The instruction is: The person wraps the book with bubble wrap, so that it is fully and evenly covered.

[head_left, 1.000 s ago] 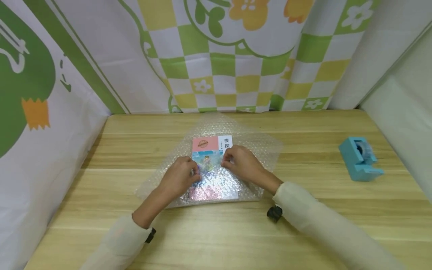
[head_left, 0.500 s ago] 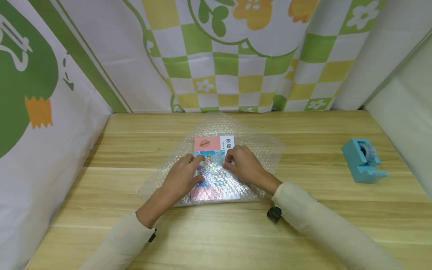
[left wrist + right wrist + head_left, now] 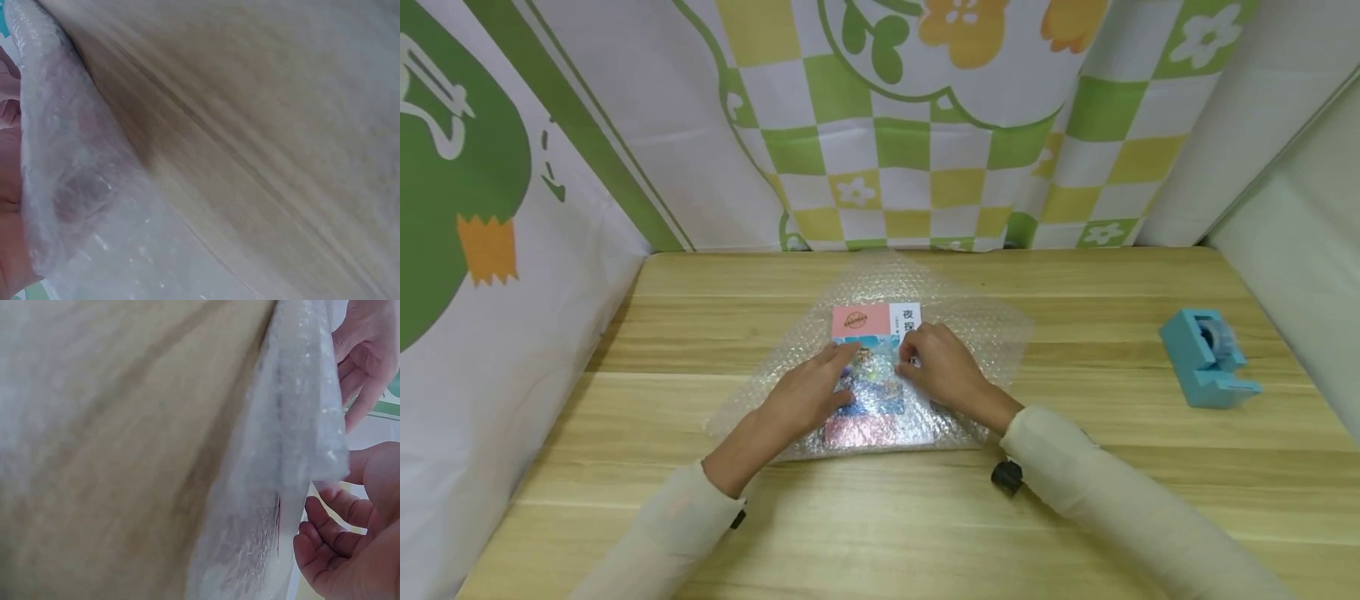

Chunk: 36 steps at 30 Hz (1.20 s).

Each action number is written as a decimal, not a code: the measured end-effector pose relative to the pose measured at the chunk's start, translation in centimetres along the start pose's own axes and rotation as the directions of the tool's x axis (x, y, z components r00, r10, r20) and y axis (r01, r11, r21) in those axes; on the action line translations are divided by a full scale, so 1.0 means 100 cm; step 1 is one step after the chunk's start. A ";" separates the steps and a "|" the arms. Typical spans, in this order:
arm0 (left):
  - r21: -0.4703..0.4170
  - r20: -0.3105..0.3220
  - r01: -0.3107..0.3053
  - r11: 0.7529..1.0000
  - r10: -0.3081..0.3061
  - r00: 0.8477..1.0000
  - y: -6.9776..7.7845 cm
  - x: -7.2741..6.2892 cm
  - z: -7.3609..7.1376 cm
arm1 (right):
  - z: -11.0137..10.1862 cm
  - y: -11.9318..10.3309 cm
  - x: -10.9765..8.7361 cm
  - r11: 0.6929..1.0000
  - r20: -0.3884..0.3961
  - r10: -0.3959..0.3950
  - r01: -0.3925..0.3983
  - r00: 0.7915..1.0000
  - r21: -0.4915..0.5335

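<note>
A book (image 3: 859,317) with a pink, blue and white cover lies on a sheet of bubble wrap (image 3: 880,277). A flap of the wrap is folded over its nearer part, shiny over the cover. My left hand (image 3: 802,390) rests on that flap at the book's left side, thumb and fingers spread apart. At the right side, my right hand (image 3: 946,367) pinches the flap's edge between thumb and forefinger. In the right wrist view the corner of the bubble wrap (image 3: 319,440) meets the thumb of the right hand (image 3: 369,534). The left wrist view shows the left hand (image 3: 11,206) partly hidden behind the wrap.
A blue tape dispenser (image 3: 1197,371) with a clear roll stands on the right of the wooden table (image 3: 1075,517). A patterned green, yellow and white cloth (image 3: 902,142) hangs along the back edge. White cloth walls flank both sides.
My left hand's fingers have gone from curled together to spread, reaching slightly farther up the wrap. The right hand keeps its place at the flap's edge.
</note>
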<state>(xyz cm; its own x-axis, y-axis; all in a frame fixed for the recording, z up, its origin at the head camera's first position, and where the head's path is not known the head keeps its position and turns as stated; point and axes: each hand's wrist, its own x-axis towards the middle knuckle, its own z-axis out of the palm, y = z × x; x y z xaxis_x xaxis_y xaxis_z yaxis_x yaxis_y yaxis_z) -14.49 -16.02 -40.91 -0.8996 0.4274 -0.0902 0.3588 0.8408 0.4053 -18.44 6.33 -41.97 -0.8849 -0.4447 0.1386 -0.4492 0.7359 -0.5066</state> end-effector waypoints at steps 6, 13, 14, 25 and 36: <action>0.041 0.025 -0.088 0.995 0.087 0.996 -0.004 0.000 -0.003 | -0.001 0.000 0.008 0.998 0.032 0.024 -0.025 0.999 0.052; 0.034 0.036 -0.094 0.995 0.093 0.995 -0.008 0.000 -0.004 | -0.020 0.014 0.035 0.984 0.119 0.087 -0.104 0.989 0.146; 0.034 0.037 -0.094 0.995 0.093 0.995 -0.008 0.001 -0.004 | -0.024 0.017 0.041 0.980 0.116 0.108 -0.126 0.987 0.157; 0.045 0.042 -0.115 0.992 0.114 0.993 -0.004 0.004 -0.002 | -0.047 0.057 0.103 0.944 0.147 0.233 -0.259 0.961 0.202; 0.065 0.049 -0.092 0.994 0.089 0.995 -0.003 0.000 -0.003 | -0.032 0.071 0.128 0.858 0.238 0.305 -0.374 0.922 0.351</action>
<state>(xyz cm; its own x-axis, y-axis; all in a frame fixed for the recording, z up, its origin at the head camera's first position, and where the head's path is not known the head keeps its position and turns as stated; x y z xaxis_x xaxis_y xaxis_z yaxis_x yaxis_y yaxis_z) -14.70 -16.34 -40.76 -0.8508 0.5161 -0.0988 0.4554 0.8179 0.3516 -33.41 7.51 -41.09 -0.9237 -0.3072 -0.2289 -0.0110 0.6187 -0.7855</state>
